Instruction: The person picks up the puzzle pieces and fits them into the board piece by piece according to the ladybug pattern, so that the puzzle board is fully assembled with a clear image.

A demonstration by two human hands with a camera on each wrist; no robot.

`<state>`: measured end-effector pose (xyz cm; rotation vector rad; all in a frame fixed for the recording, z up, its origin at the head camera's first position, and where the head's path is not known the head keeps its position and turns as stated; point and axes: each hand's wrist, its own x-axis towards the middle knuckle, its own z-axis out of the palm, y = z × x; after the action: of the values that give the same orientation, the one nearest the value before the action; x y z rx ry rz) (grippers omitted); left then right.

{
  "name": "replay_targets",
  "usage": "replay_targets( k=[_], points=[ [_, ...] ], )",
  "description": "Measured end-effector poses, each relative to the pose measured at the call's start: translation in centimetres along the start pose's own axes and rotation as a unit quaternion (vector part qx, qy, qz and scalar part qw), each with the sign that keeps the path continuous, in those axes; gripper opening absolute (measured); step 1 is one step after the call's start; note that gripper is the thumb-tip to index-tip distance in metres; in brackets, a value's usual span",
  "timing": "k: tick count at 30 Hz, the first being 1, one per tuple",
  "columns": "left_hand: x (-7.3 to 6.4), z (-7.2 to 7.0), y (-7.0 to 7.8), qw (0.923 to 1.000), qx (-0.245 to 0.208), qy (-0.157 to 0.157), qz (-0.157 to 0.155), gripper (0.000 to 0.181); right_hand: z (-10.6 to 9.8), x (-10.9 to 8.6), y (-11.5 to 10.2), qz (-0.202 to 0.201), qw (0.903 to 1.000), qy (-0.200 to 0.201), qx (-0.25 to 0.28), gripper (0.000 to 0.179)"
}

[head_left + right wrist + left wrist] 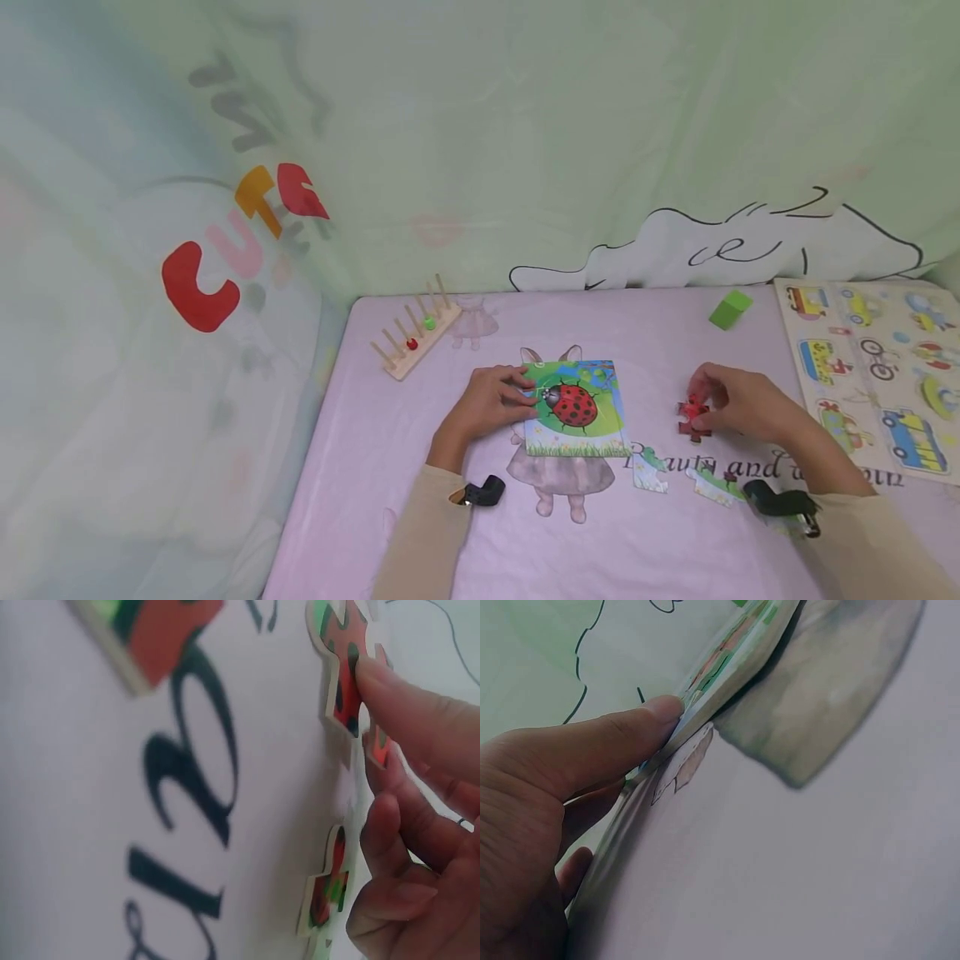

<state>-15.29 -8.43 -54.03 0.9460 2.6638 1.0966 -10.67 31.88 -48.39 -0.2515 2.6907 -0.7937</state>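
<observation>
My left hand (pixel 491 404) holds the left edge of a square ladybug picture board (pixel 611 421), which lies on the table. In the left wrist view, the thumb (pixel 641 727) is on the board's upper face and the other fingers are partly hidden behind its edge. To the right of the board, my right hand (pixel 742 406) pinches a red jigsaw piece (pixel 694 427) with black spots. A second red jigsaw piece (pixel 381 746) shows just behind it in the right wrist view. Green-and-white jigsaw pieces (pixel 649 473) lie on the cloth below and between the hands.
A wooden peg rack (pixel 420 343) with a red and a green bead stands at the back left. Toward the back right is a green block (pixel 731 310). A wooden vehicle puzzle board (pixel 862 333) covers the table's right side, beside my right forearm.
</observation>
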Motion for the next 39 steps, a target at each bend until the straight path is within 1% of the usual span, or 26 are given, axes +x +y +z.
replay_targets(
  k=[4, 7, 11, 14, 18, 22, 28, 33, 35, 39],
  points=[
    [0.0, 0.0, 0.0, 1.0, 0.0, 0.002, 0.006, 0.017, -0.1, 0.0, -0.3, -0.008, 0.9999, 0.009, 0.009, 0.036],
    [0.0, 0.0, 0.0, 1.0, 0.003, 0.003, 0.006, 0.017, 0.0, 0.1, -0.5, -0.009, 0.9994, 0.021, 0.024, 0.03],
    [0.1, 0.0, 0.0, 1.0, 0.004, 0.0, 0.005, 0.018, 0.2, 0.2, -1.1, -0.013, 0.9977, 0.035, 0.057, 0.024],
    [0.1, 0.0, 0.0, 1.0, 0.006, -0.001, 0.003, 0.018, 0.4, 0.4, -1.8, -0.015, 0.9958, 0.035, 0.083, 0.022],
    [0.1, -0.1, 0.0, 1.0, 0.007, 0.002, 0.005, 0.017, 0.6, 0.6, -2.8, -0.015, 0.9911, 0.021, 0.13, 0.025],
    [0.0, 0.0, 0.0, 0.9999, 0.0, 0.007, 0.012, 0.017, 1.1, 1.1, -3.5, -0.009, 0.9849, 0.01, 0.173, 0.03],
    [0.1, 0.1, -0.1, 0.9998, -0.015, 0.007, 0.015, 0.018, 2.0, 1.9, -4.4, 0.003, 0.9798, 0.011, 0.199, 0.027],
    [0.0, 0.3, -0.2, 0.9998, -0.008, 0.006, 0.015, 0.018, 2.6, 2.5, -5.5, 0.018, 0.972, -0.008, 0.234, 0.031],
    [0.0, 0.3, -0.2, 0.9999, -0.008, 0.006, 0.013, 0.019, 2.8, 2.8, -5.9, 0.018, 0.9711, -0.014, 0.238, 0.032],
    [0.0, 0.3, -0.1, 0.9999, -0.007, 0.008, 0.011, 0.019, 3.2, 3.3, -6.7, 0.009, 0.9729, -0.014, 0.231, 0.035]
  ],
)
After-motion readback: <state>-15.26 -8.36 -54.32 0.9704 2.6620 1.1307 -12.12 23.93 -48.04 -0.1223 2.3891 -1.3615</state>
